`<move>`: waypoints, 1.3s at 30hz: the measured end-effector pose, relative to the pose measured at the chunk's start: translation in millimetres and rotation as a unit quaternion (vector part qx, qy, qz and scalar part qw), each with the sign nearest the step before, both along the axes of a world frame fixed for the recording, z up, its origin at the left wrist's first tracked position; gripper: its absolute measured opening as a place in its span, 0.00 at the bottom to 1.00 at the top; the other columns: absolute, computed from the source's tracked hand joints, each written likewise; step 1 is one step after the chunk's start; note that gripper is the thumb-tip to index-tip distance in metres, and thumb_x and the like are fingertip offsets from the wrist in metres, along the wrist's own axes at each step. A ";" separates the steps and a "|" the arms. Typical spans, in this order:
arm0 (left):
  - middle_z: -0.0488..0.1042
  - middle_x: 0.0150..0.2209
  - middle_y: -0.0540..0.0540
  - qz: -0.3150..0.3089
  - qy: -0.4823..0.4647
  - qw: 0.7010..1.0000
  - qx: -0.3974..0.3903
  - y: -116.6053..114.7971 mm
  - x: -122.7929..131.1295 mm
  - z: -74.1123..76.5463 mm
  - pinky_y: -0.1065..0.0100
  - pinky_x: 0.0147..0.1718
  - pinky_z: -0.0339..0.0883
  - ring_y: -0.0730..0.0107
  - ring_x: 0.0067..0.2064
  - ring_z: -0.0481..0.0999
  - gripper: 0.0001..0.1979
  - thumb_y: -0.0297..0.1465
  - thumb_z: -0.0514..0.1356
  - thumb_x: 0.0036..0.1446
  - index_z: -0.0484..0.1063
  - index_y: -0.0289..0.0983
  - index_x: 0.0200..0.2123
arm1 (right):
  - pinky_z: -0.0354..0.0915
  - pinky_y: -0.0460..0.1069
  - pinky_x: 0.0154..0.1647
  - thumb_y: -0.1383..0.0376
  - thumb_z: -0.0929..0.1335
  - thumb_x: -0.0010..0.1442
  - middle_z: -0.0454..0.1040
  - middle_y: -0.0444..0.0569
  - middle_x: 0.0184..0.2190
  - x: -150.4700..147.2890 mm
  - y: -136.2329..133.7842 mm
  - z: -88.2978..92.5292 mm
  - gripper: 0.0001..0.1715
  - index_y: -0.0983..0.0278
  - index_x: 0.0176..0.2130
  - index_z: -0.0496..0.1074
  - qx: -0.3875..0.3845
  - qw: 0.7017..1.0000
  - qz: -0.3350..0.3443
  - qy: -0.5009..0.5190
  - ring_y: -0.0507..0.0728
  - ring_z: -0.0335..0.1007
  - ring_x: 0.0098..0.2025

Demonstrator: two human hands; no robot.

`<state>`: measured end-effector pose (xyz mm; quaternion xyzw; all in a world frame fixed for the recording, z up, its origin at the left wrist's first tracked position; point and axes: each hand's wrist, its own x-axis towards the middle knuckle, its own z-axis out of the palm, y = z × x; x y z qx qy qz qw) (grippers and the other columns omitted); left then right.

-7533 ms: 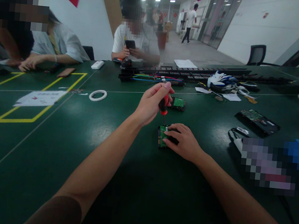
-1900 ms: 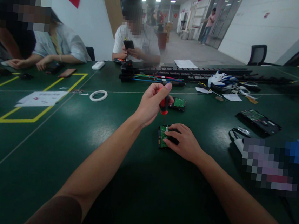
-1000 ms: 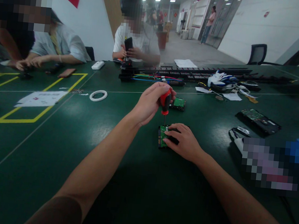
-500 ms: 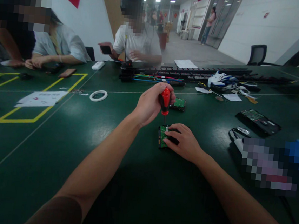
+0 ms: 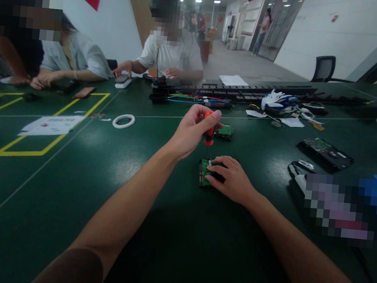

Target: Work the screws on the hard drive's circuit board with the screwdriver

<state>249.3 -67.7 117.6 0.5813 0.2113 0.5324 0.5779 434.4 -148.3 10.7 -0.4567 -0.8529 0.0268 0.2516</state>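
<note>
My left hand [image 5: 189, 132] is closed round the handle of a red and black screwdriver [image 5: 209, 137], thumb against its upper part. The screwdriver stands upright, its thin shaft reaching down to the far edge of a hard drive [image 5: 204, 172]. This drive lies flat with its green circuit board up. My right hand [image 5: 233, 181] grips the drive from the right, fingers spread over the board and hiding much of it. Whether the tip sits in a screw is too small to tell. Just beyond lies a second hard drive [image 5: 226, 131], partly behind my left fingers.
A white ring [image 5: 123, 121] and paper sheets [image 5: 52, 125] lie left on the green table [image 5: 126, 238]. At right are a black device with a circuit board [image 5: 325, 154] and white-blue gloves [image 5: 275, 100]. Black rails and wires [image 5: 199, 99] run across the back. Co-workers sit opposite.
My left thumb and fingers have shifted round the screwdriver handle; my right hand and the drive stay put. Across the table, a co-worker's hand has lowered a phone onto the white object.
</note>
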 end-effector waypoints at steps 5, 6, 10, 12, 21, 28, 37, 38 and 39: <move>0.77 0.35 0.50 0.051 0.010 0.997 0.055 10.8 -5.0 -4.0 0.72 0.35 0.73 0.75 0.35 0.77 0.13 0.40 0.68 0.63 0.68 0.40 0.37 | 0.66 0.67 0.63 0.54 0.71 0.69 0.77 0.55 0.54 0.5 0.1 -0.8 0.17 0.60 0.52 0.80 0.005 1.000 0.001 0.004 0.66 0.71 0.60; 0.77 0.35 0.50 0.057 0.008 0.996 0.062 12.7 -5.6 -4.8 0.72 0.35 0.73 0.76 0.34 0.76 0.13 0.40 0.68 0.63 0.69 0.40 0.37 | 0.66 0.67 0.63 0.54 0.71 0.68 0.77 0.55 0.54 0.6 0.2 -1.4 0.17 0.60 0.51 0.80 0.007 1.000 0.002 0.007 0.66 0.71 0.60; 0.74 0.34 0.51 0.051 0.008 0.995 0.091 16.7 -6.8 -6.2 0.72 0.33 0.71 0.75 0.33 0.74 0.13 0.41 0.68 0.64 0.71 0.40 0.38 | 0.67 0.67 0.62 0.55 0.71 0.68 0.77 0.55 0.54 0.9 0.3 -3.0 0.16 0.59 0.51 0.80 0.012 1.000 0.002 0.012 0.66 0.71 0.60; 0.74 0.33 0.50 0.049 0.024 0.993 0.103 16.2 -6.9 -5.7 0.71 0.33 0.71 0.74 0.33 0.73 0.13 0.43 0.67 0.64 0.74 0.40 0.39 | 0.67 0.67 0.62 0.55 0.71 0.68 0.77 0.55 0.54 0.9 0.3 -2.8 0.16 0.59 0.51 0.80 0.011 1.000 0.001 0.010 0.66 0.71 0.60; 0.78 0.39 0.48 -0.016 0.012 0.998 0.064 4.3 -4.3 1.5 0.65 0.46 0.74 0.69 0.43 0.79 0.11 0.39 0.60 0.69 0.76 0.40 0.48 | 0.66 0.67 0.63 0.54 0.70 0.68 0.77 0.55 0.54 0.3 0.3 -0.4 0.16 0.59 0.51 0.80 0.004 1.000 0.002 0.009 0.66 0.71 0.60; 0.76 0.35 0.48 0.006 -0.010 0.999 -0.031 -0.3 2.0 5.8 0.65 0.46 0.77 0.70 0.39 0.80 0.17 0.47 0.56 0.71 0.72 0.40 0.39 | 0.67 0.68 0.61 0.55 0.71 0.68 0.77 0.55 0.54 -0.7 -0.9 1.6 0.15 0.57 0.51 0.81 -0.001 1.000 0.001 0.015 0.67 0.71 0.60; 0.74 0.33 0.52 -0.008 0.010 1.000 -0.001 -2.3 1.5 1.8 0.73 0.35 0.75 0.75 0.35 0.80 0.13 0.43 0.65 0.65 0.70 0.41 0.41 | 0.66 0.67 0.63 0.54 0.70 0.69 0.77 0.55 0.54 0.3 -0.3 -1.0 0.17 0.59 0.52 0.80 0.004 1.000 0.002 0.006 0.66 0.70 0.61; 0.74 0.33 0.52 -0.009 0.008 1.000 -0.005 -2.1 1.4 1.6 0.72 0.35 0.75 0.74 0.35 0.81 0.13 0.42 0.66 0.65 0.69 0.41 0.41 | 0.65 0.67 0.63 0.54 0.70 0.69 0.77 0.55 0.54 0.5 -0.1 -1.4 0.17 0.59 0.52 0.80 0.005 1.000 0.002 0.006 0.66 0.70 0.61; 0.73 0.32 0.53 -0.010 0.006 1.000 -0.007 -1.8 1.5 1.4 0.72 0.35 0.75 0.73 0.35 0.81 0.13 0.42 0.66 0.65 0.68 0.41 0.40 | 0.65 0.67 0.63 0.54 0.70 0.69 0.77 0.55 0.54 0.6 0.0 -1.7 0.17 0.59 0.52 0.80 0.005 1.000 0.002 0.006 0.66 0.70 0.61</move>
